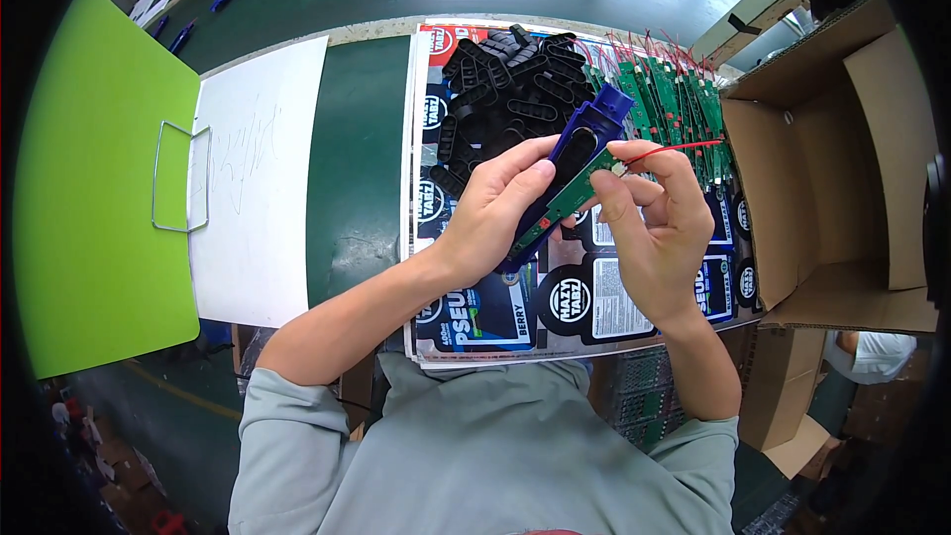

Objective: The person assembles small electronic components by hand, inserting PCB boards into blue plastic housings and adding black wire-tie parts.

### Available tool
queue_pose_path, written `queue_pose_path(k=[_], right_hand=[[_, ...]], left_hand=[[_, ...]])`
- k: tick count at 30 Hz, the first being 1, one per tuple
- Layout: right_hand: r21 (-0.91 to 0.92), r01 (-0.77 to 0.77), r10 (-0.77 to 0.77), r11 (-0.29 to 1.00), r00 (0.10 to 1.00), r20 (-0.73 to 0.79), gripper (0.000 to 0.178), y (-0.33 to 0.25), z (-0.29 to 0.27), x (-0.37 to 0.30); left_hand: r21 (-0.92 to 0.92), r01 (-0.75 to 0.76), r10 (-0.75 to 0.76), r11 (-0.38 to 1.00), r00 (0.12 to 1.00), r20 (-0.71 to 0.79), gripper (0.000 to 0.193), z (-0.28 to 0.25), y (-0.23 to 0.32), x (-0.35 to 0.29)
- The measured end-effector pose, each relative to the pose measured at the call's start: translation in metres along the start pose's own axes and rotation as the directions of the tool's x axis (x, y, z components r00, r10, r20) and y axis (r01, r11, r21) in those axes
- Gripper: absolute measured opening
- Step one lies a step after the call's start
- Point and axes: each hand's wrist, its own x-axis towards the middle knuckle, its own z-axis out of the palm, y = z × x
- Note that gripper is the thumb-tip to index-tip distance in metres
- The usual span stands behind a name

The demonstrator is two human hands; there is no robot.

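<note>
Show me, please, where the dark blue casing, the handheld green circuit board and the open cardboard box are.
Dark blue casing (601, 113), head view: on its upper end.
Green circuit board (572, 197), head view: on its middle.
Cardboard box (771, 200), head view: on its left wall.

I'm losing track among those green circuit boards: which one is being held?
The green board pinched in the right hand, over the blue casing, its red wire pointing right; the boards heaped beyond lie untouched.
</note>
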Motion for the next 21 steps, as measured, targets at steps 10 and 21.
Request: queue_pose_path(k=[10,21], right_hand=[[0.079,-0.037,0.04,0.996,0.999,-0.033,0.021,-0.0081,0.0046,0.0018],[0.076,0.043,-0.041,0.996,0.999,-0.029,0.023,-0.0049,0.0056,0.0015]], left_hand=[[0.019,-0.004,0.004,1.0,1.0,-0.001,0.041,-0.0009,-0.0011,0.0001],[0.022,0.008,-0.007,1.0,1.0,-0.006,0.041,-0.0024,-0.0022,0.0008]])
